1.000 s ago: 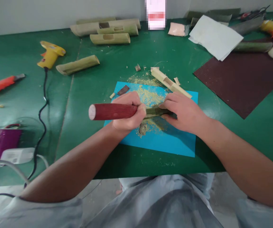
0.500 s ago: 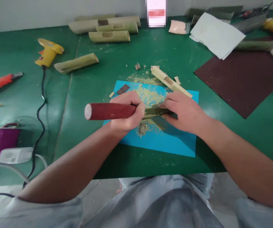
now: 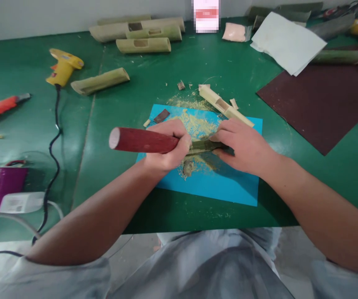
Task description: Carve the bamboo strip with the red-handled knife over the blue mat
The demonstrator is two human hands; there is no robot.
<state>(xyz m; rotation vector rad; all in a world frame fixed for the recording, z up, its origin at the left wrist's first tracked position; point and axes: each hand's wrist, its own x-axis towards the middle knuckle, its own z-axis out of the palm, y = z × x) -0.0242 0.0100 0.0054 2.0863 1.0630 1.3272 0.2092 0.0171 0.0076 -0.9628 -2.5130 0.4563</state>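
Because both hands meet over the same workpiece, the relation that matters is the line between them. The left hand (image 3: 170,158) is curled into a fist around a red wooden handle (image 3: 144,140) whose butt points to 9 o'clock; the tool's working end is hidden, so its type cannot be told. The right hand (image 3: 244,145) pinches a green bamboo piece (image 3: 203,145) between thumb and fingers, covering its far-right end.

That bamboo lies at 3 o'clock from the left fist and 9 o'clock from the right hand, above a blue sheet (image 3: 228,191) on the green table (image 3: 116,116). Its long axis runs close to 9–3, nearly in line with the handle. Neither hand is clearly nearer: the right grips it, and the left fist seems to touch its other end (contact is hard to confirm).

Pale shavings (image 3: 194,122) lie scattered toward 12 o'clock of the bamboo, a brownish chip (image 3: 187,168) sits at about 7, and a slotted bamboo length (image 3: 208,97) slants at 11 o'clock from the right hand.
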